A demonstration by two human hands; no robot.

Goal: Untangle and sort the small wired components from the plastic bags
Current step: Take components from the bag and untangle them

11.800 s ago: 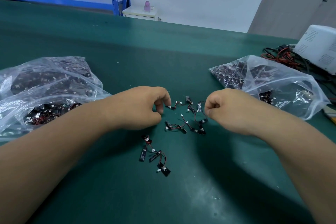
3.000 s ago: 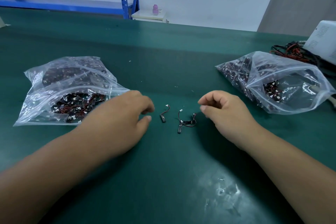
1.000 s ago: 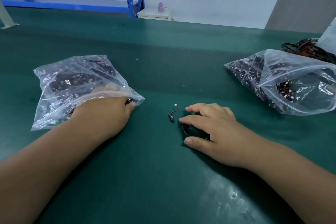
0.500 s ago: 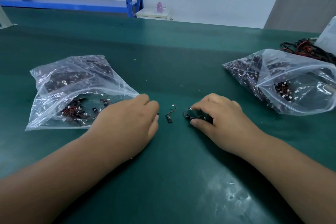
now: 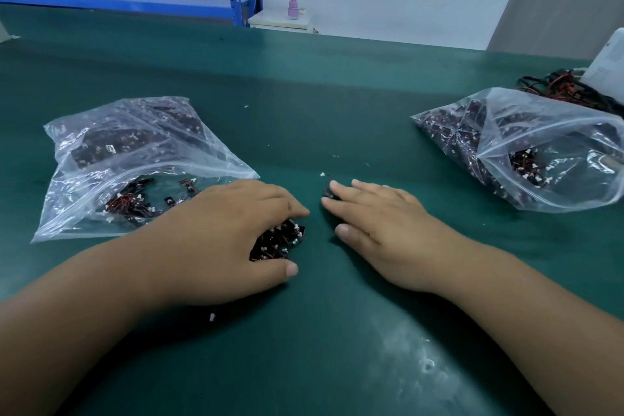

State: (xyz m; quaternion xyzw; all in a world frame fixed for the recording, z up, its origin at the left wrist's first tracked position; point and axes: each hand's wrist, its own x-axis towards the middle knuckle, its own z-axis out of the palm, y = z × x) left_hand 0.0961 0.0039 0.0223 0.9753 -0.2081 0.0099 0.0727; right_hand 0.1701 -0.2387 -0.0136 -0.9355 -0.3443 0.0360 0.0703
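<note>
Dozens of light, snag-prone wired components (image 5: 279, 241) fill the curled left hand (image 5: 233, 236); the right hand (image 5: 374, 216) lies flat. Best pinch bodies, not wires.

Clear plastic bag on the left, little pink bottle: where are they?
Clear plastic bag on the left (image 5: 135, 142): head view, its crinkled upper side.
Little pink bottle (image 5: 293, 9): head view, its body.

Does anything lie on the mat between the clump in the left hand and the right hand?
Nothing visible does. Only bare green mat separates the clump of wired components, gripped by the left hand, from the right hand. One small wired component lies partly under that hand.
</note>
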